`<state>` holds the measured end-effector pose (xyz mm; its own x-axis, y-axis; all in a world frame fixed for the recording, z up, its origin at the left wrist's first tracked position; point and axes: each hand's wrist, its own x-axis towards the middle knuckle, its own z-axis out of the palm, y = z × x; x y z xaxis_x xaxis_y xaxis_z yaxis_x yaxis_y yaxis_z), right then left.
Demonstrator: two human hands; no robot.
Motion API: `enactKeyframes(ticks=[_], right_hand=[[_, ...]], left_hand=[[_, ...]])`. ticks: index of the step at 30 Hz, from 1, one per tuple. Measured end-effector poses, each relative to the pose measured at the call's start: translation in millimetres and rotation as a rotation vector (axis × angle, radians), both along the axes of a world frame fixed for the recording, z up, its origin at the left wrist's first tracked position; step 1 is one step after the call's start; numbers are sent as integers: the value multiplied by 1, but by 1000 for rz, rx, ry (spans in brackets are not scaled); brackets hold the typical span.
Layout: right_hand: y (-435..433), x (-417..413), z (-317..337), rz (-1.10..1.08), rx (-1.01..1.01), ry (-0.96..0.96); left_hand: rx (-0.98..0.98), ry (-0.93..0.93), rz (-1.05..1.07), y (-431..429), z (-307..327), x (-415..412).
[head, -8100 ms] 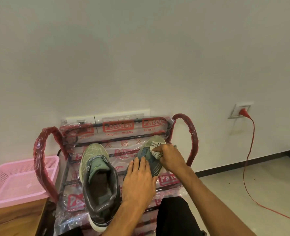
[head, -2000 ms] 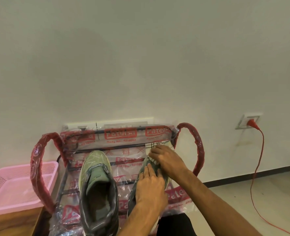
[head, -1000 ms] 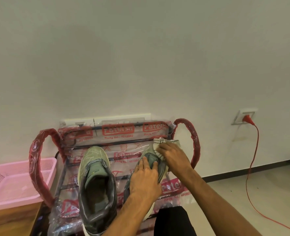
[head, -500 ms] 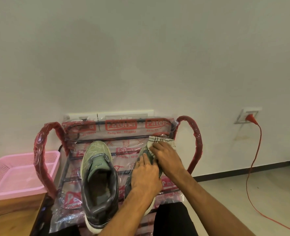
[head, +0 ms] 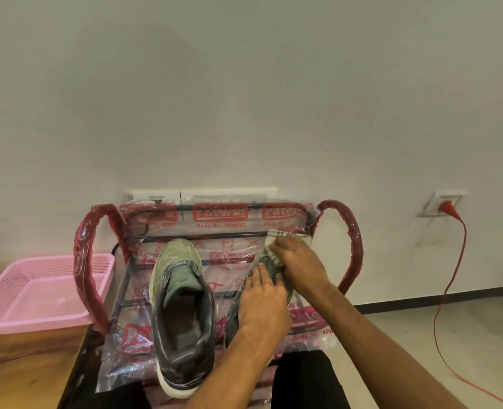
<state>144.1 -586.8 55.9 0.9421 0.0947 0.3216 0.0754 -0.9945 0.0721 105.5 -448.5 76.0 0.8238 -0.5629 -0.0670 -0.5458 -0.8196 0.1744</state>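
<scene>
Two grey-green sneakers sat on a shoe rack (head: 220, 214) w/ plastic wrap and red print all over it. The right sneaker (head: 266, 261) was the one being worked on. It lay toward the rack's right side, toe pointing at the wall. The left hand (head: 263, 305) lay flat on the middle of it, fingers straight, pressing down and not curled round anything. The right hand (head: 300, 267) had its fingers curled over a white checked cloth (head: 276, 234), holding it against the toe end of that shoe. The other sneaker (head: 182, 305) stood just beside it on the left, opening up, untouched. Btw, a pink basket (head: 37, 321) sat on a wooden table (head: 23, 370) left of the rack. A red cable (head: 456, 261) was plugged into a wall socket (head: 442, 202) well off to the right and ran down to the floor.
</scene>
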Motion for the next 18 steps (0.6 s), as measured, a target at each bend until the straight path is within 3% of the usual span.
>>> enactKeyframes(ticks=[2, 6, 11, 18], right_hand=[[-6, -3, -5, 63, -68, 11], [-16, 4, 3, -117, -53, 66], [-3, 4, 1, 101, -119, 14], [-27, 11, 13, -120, -231, 124]], left_hand=[[-8, 4, -7, 1, 0, 0], [4, 2, -29, -1, 1, 0], [-20, 4, -7, -1, 0, 1], [-23, 20, -34, 3, 1, 0]])
